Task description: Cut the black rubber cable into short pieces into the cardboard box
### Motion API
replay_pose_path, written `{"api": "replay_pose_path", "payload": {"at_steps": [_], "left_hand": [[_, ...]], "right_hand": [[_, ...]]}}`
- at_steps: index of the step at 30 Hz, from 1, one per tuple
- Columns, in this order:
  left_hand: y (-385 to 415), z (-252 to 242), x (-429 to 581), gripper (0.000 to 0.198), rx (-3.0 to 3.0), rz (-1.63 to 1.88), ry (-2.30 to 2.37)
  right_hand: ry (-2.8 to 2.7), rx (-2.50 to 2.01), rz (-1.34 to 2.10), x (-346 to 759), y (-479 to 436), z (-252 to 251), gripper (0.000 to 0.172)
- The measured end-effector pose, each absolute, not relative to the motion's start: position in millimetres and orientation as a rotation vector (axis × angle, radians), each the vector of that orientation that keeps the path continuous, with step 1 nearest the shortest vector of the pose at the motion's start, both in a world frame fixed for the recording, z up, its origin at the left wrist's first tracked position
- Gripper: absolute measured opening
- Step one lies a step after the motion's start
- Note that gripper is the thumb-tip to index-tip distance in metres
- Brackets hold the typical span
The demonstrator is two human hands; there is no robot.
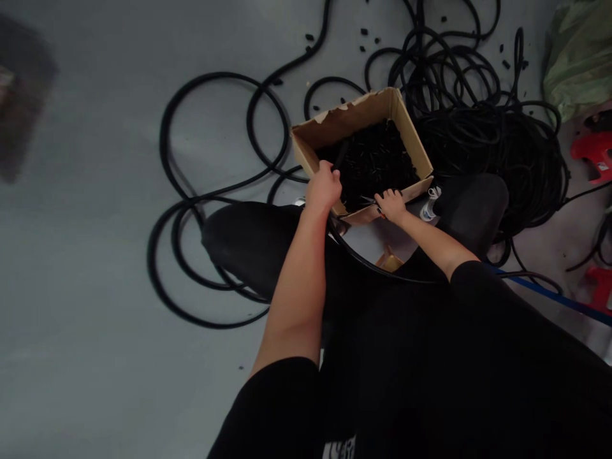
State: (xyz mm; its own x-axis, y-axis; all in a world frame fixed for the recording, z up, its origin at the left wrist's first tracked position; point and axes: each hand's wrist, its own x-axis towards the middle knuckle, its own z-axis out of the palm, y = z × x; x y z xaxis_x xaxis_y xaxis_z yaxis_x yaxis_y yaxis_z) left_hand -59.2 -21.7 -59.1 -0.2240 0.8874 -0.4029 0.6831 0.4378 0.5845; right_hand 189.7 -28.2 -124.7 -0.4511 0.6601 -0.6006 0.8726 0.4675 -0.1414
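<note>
1 blk cord (341, 155) in LH (324, 188)

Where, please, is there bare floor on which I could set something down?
The widest bare floor lies left of the loose black loops, below the dark blurred shape at upper left. A smaller patch lies inside the upper loop. It is crowded right of the cardboard box, where a coiled black heap runs close to the green sack.

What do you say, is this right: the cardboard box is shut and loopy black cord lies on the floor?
Not quite: the head view shows the cardboard box open, with black pieces inside. Loopy black cord does lie on the floor.
</note>
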Motion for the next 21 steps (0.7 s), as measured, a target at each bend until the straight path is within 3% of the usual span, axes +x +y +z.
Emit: {"api": "replay_pose_path", "payload": {"at_steps": [12, 21], "left_hand": [[-22.0, -47.5, -70.6, 0.055, 1.301, 0.391, 2.019], [-17.6, -47.4, -64.6, 0.054, 1.303, 0.339, 1.973]], "right_hand": [[2.252, 0.962, -0.641, 206.8, -18.2, -143.5, 0.067], [2.111, 0.939, -0.814, 226.1, -74.7, -139.0, 0.050]]}}
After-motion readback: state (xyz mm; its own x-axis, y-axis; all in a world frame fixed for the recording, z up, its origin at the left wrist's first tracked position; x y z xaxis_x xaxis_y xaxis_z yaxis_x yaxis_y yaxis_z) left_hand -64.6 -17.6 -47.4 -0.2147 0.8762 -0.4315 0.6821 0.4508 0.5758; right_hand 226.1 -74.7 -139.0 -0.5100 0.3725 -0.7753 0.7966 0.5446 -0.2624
